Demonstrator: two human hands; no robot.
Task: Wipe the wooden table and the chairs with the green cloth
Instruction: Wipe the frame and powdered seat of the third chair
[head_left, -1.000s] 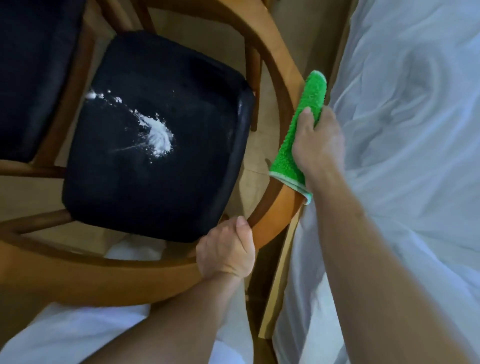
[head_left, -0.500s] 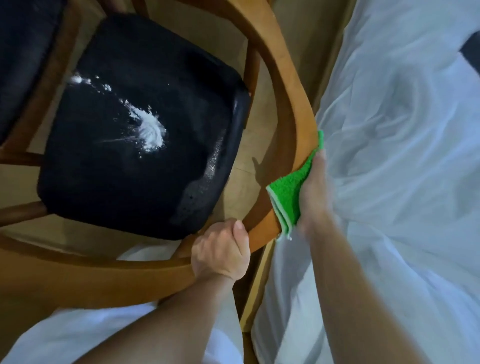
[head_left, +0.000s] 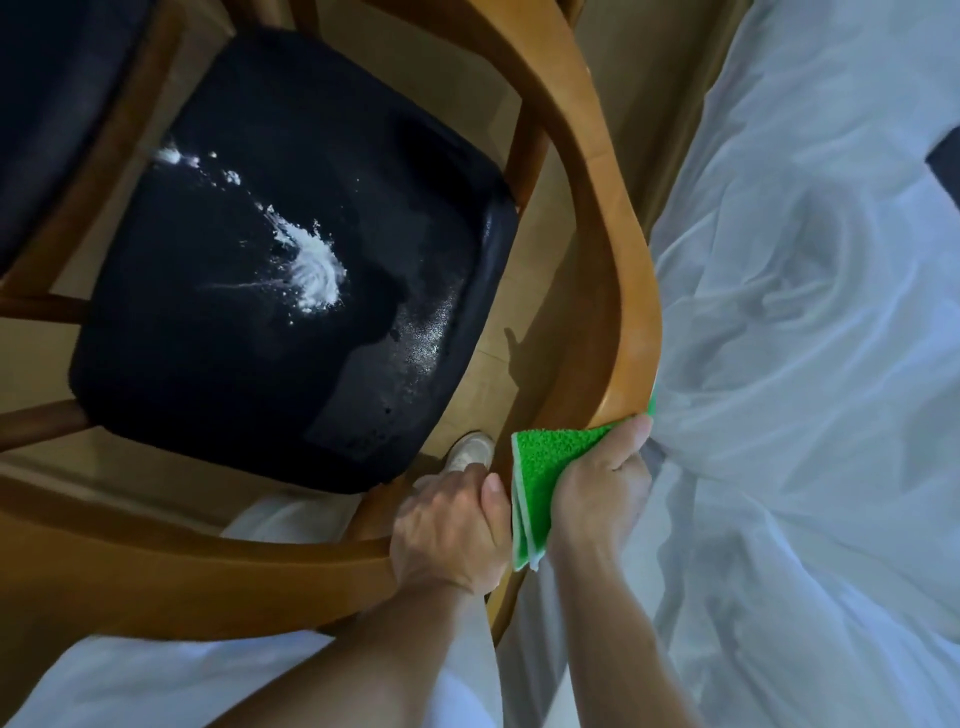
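Sliding down the curved chair rail (head_left: 631, 291), the right hand (head_left: 597, 488) has brought the green cloth (head_left: 550, 467), clutched in its fingers, beside the left hand (head_left: 447, 535), which grips the rail.

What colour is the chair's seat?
Black, with a white splotch, on the seat; head view.

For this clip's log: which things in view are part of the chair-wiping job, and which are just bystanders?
In the job:
- green cloth, gripped by the right hand against the rail
- curved wooden chair rail
- left hand, gripping the rail
- black seat cushion with white powder

Bystanders:
- white sheet
- second chair at upper left
- shoe below the seat
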